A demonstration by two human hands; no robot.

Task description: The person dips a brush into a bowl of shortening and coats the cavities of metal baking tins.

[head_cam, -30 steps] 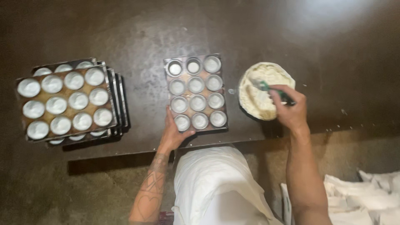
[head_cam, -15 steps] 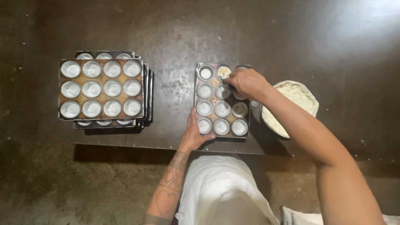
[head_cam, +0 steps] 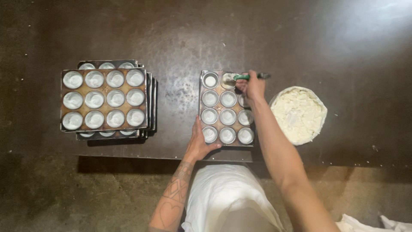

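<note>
A metal muffin tray [head_cam: 200,112] with paper-lined cups lies on the dark table in front of me. My left hand [head_cam: 200,142] presses on its near left corner. My right hand [head_cam: 251,87] is closed on a green-handled scoop [head_cam: 237,78], whose bowl sits over the middle cup of the far row. Right of the tray stands a white bowl [head_cam: 299,114] full of pale batter or dough.
A stack of lined muffin trays [head_cam: 106,99] sits at the left of the dark table [head_cam: 180,34]. The table's near edge runs just below the tray. A white apron [head_cam: 227,197] covers my front, and white cloth [head_cam: 377,225] lies on the floor at right.
My right hand went from the bowl to the tray with the scoop and now holds it over the far row. The left hand stayed on the tray's corner.
</note>
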